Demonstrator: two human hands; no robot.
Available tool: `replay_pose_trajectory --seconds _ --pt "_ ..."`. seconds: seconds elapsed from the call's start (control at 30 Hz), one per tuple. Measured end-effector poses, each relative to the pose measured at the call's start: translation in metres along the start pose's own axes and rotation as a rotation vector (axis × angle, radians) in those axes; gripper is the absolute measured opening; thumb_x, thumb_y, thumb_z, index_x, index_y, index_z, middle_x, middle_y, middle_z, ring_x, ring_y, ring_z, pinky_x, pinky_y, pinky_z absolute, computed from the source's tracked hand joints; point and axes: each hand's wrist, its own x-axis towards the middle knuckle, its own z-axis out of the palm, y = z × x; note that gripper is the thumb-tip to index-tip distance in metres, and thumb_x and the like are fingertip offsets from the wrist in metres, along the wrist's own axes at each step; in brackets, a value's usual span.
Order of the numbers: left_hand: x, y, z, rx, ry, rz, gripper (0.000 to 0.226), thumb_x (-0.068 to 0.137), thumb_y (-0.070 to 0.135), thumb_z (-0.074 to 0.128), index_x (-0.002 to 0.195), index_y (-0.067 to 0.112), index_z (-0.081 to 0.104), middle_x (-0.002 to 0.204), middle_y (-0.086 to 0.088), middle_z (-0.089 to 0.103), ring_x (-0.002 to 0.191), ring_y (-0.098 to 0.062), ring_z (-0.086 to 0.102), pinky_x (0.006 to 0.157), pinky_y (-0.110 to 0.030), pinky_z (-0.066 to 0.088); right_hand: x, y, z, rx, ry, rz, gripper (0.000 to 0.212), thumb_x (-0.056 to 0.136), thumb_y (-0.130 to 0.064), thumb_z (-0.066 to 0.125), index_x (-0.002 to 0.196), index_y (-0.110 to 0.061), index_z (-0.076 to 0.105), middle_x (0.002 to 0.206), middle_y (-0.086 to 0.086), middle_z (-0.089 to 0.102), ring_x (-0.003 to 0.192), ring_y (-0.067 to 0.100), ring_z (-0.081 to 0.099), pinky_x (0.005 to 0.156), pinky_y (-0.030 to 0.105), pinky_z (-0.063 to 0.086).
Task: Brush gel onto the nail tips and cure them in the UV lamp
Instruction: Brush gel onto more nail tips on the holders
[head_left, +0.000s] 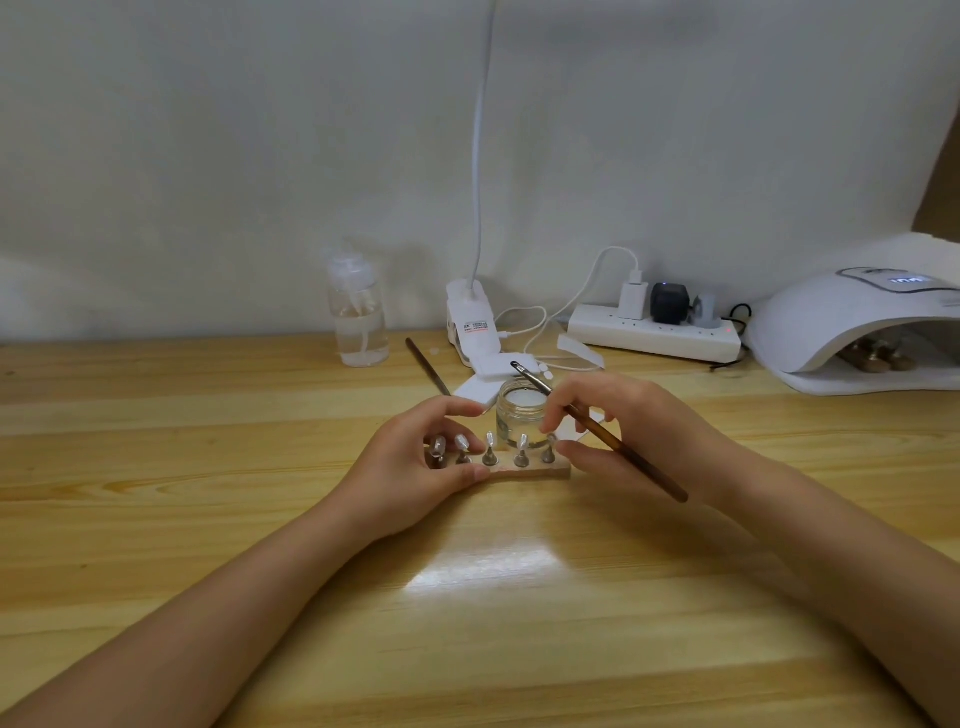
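Observation:
A small wooden stand (540, 472) with several clear nail tips (522, 442) on metal pegs sits mid-table. My left hand (415, 470) curls round its left end, thumb at the front edge, fingers behind. My right hand (623, 441) holds a brown gel brush (613, 441) between its fingers, bristle end pointing up and left over an open glass gel jar (522, 415) just behind the stand. Its fingertips touch the stand's right end. The white UV lamp (852, 327) stands at the far right, its display lit, with another stand inside.
A clear pump bottle (358, 312) stands at the back left. A white clip lamp base (470, 322), a second brush (428, 366), white pads (480, 389), cables and a power strip (654, 332) with plugs lie along the wall. Bare wooden table (208, 467) stretches left and front.

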Motion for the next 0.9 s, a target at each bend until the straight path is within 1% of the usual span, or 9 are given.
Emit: replay_pose_trajectory --seconds 0.1,0.2,0.3,0.37,0.43,0.5,0.57,0.73,0.9 --pt "0.001 -0.001 0.0 -0.003 0.01 -0.007 0.046 0.071 0.011 0.076 0.097 0.041 0.052 0.083 0.01 0.066 0.076 0.012 0.054 0.068 -0.001 0.036 0.0 -0.002 0.0 0.023 0.011 0.002 0.025 0.073 -0.009 0.074 0.087 -0.025 0.06 0.083 -0.011 0.062 0.075 0.006 0.055 0.068 0.016 0.046" --pt "0.001 -0.001 0.0 -0.001 0.005 -0.015 0.046 0.071 0.012 0.076 0.097 0.041 0.052 0.084 0.01 0.066 0.075 0.01 0.055 0.067 -0.002 0.038 0.002 -0.005 -0.001 0.052 0.041 -0.005 0.03 0.071 -0.007 0.075 0.086 -0.026 0.057 0.082 -0.02 0.057 0.077 0.0 0.055 0.069 0.008 0.042" --pt "0.0 0.002 0.001 0.032 0.005 -0.011 0.047 0.067 0.025 0.078 0.1 0.044 0.05 0.096 0.013 0.06 0.081 0.005 0.054 0.071 -0.007 0.039 0.004 -0.01 -0.001 0.143 0.098 0.026 0.025 0.071 -0.006 0.075 0.087 -0.017 0.059 0.081 -0.019 0.057 0.076 0.003 0.057 0.064 0.018 0.047" --pt "-0.002 0.006 0.002 0.067 0.048 0.023 0.047 0.06 0.048 0.073 0.101 0.047 0.049 0.102 0.018 0.052 0.09 0.005 0.051 0.082 -0.018 0.04 0.006 -0.014 -0.002 0.214 0.127 0.043 0.024 0.073 -0.004 0.074 0.089 -0.012 0.059 0.081 -0.016 0.059 0.074 0.004 0.057 0.063 0.028 0.05" --pt "-0.004 0.01 0.003 0.081 0.116 0.104 0.044 0.062 0.058 0.071 0.1 0.046 0.052 0.102 0.02 0.051 0.096 0.006 0.049 0.093 -0.035 0.038 0.007 -0.018 -0.001 0.266 0.149 0.035 0.022 0.074 -0.002 0.074 0.089 -0.008 0.059 0.079 -0.016 0.058 0.07 0.003 0.056 0.06 0.027 0.049" --pt "-0.007 0.015 0.003 0.069 0.154 0.19 0.034 0.069 0.054 0.068 0.099 0.04 0.06 0.101 0.014 0.056 0.1 0.0 0.052 0.096 -0.048 0.037 0.009 -0.022 0.0 0.279 0.157 0.013 0.021 0.075 -0.002 0.073 0.089 -0.007 0.059 0.079 -0.018 0.057 0.069 0.003 0.055 0.056 0.024 0.048" --pt "-0.007 0.018 0.004 0.078 0.159 0.245 0.029 0.072 0.043 0.066 0.1 0.036 0.063 0.099 0.01 0.061 0.1 -0.007 0.055 0.093 -0.053 0.036 0.011 -0.026 0.003 0.279 0.157 -0.001 0.02 0.075 -0.001 0.073 0.089 -0.007 0.059 0.079 -0.019 0.056 0.07 0.005 0.056 0.056 0.02 0.048" --pt "-0.008 0.02 0.004 0.053 0.174 0.285 0.024 0.075 0.033 0.065 0.098 0.027 0.068 0.091 0.006 0.068 0.092 -0.016 0.06 0.086 -0.055 0.037 0.012 -0.031 0.011 0.283 0.137 -0.008 0.021 0.074 -0.002 0.074 0.09 -0.004 0.061 0.079 -0.02 0.055 0.072 0.006 0.057 0.058 0.032 0.049" --pt "-0.007 0.018 0.004 0.004 0.162 0.272 0.022 0.068 0.032 0.069 0.09 0.028 0.07 0.087 0.011 0.068 0.087 -0.006 0.059 0.085 -0.052 0.041 0.012 -0.033 0.013 0.315 0.185 0.022 0.02 0.074 -0.002 0.074 0.088 -0.006 0.06 0.079 -0.019 0.058 0.067 0.001 0.056 0.055 0.03 0.049"
